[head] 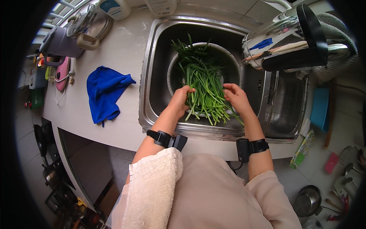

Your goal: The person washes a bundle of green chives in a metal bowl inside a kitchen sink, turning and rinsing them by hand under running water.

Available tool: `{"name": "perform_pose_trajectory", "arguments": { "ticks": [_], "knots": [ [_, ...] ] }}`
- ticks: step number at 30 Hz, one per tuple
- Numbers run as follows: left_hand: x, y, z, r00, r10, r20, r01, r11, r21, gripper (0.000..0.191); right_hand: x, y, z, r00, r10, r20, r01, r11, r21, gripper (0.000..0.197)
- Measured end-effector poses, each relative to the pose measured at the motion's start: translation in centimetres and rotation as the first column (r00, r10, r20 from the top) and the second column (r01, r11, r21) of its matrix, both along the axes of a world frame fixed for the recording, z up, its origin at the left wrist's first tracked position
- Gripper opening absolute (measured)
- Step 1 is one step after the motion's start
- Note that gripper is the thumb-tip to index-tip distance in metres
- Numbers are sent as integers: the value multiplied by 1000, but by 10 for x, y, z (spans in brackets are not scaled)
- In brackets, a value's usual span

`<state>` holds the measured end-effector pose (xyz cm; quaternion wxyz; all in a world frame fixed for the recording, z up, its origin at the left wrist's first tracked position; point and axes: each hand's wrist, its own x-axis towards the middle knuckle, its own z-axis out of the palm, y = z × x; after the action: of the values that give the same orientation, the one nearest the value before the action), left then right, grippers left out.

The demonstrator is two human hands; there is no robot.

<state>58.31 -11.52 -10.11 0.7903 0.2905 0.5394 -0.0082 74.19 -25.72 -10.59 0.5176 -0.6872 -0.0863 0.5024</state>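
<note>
A loose heap of garlic chives (204, 86) lies in a round metal basin (233, 58), its cut pale ends toward me and hanging over the near rim. The basin stands in the left bowl of a stainless steel sink (160, 51). My left hand (182, 98) is at the heap's left edge, its thumb on the stalks and its fingers partly hidden behind them. At the right edge is my right hand (236, 96), fingers curled close to the chives; whether they pinch a stalk is unclear. Both forearms wear black strapped devices.
A blue cloth (104, 93) lies on the counter (125, 43) left of the sink. Behind it stands a lidded purple pot (64, 43). A shiny metal kettle-like vessel (280, 43) juts in at upper right, above the smaller sink bowl (286, 108) with a wire rack.
</note>
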Motion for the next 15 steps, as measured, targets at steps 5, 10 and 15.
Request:
{"name": "perform_pose_trajectory", "arguments": {
  "ticks": [5,10,15],
  "knots": [
    [-11,19,-9,985,-143,-94,150,986,74,28,-9,8,-17,496,532,686,-322,847,-424,30],
    [-9,20,-8,946,-299,-122,307,950,55,23,-26,42,-16,515,624,588,-280,771,-573,20],
    [-6,16,-18,931,-326,-163,337,941,42,24,-14,46,-28,519,707,480,-332,685,-648,21]
  ]
}}
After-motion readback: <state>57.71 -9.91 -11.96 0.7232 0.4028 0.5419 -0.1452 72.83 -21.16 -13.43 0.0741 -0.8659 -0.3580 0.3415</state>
